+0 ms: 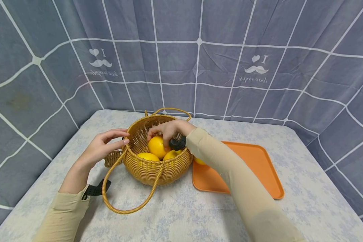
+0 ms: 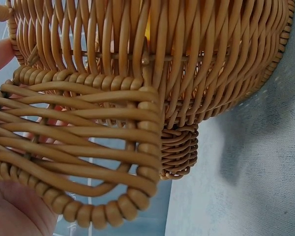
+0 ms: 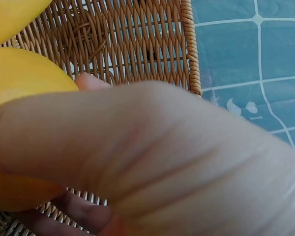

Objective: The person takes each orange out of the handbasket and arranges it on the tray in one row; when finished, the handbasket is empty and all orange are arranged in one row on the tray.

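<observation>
A round wicker basket [image 1: 155,173] stands on the table with several yellow lemons inside. My right hand [image 1: 170,129] reaches into it and grips one lemon [image 1: 156,146], fingers and thumb curled round its sides. Another lemon [image 1: 148,156] lies at the near side of the basket, with a further lemon [image 1: 171,155] to its right. My left hand [image 1: 104,147] touches the basket's left rim with fairly straight fingers and thumb. In the left wrist view, a woven side piece [image 2: 78,142] covers part of that hand. The right wrist view shows the gripped lemon partly hidden by my hand.
An orange tray [image 1: 254,161] lies right of the basket, partly under my right forearm. One more lemon [image 1: 199,161] shows at the tray's left end. A basket handle [image 1: 127,211] hangs forward over the table [image 1: 181,215]. A grey-blue curtain [image 1: 181,67] surrounds the back and sides.
</observation>
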`<action>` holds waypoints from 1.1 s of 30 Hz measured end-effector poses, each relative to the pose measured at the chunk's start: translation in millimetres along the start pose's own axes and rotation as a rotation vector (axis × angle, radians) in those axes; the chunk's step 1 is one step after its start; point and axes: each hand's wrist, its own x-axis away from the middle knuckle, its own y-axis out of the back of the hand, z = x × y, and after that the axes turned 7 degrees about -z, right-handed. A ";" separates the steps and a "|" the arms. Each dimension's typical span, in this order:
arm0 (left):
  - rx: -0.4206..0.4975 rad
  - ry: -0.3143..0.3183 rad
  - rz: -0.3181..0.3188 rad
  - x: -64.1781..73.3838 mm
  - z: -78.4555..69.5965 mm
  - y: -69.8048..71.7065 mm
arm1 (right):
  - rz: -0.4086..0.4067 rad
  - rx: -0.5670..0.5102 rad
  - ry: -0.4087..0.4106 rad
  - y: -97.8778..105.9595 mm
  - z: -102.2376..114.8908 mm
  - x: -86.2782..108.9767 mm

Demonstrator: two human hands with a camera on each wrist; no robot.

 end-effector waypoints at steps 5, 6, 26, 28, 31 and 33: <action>-0.001 0.000 0.004 -0.5 -0.3 -0.2 | -0.005 0.036 -0.011 0.2 -0.3 0.4; -0.002 0.000 0.005 -0.6 -0.3 -0.2 | -0.003 0.046 -0.016 0.2 -0.1 0.6; -0.008 0.003 0.010 0.4 0.0 0.6 | 0.048 -0.133 -0.017 2.2 -3.0 -0.6; -0.007 0.004 0.011 0.5 0.1 0.5 | 0.060 -0.141 -0.026 2.0 -3.2 -0.5; -0.005 0.006 0.011 0.6 0.2 0.2 | 0.070 -0.152 -0.021 1.3 -2.9 0.4; -0.005 0.008 0.012 0.7 0.2 -0.1 | 0.060 -0.150 -0.014 0.9 -2.9 0.8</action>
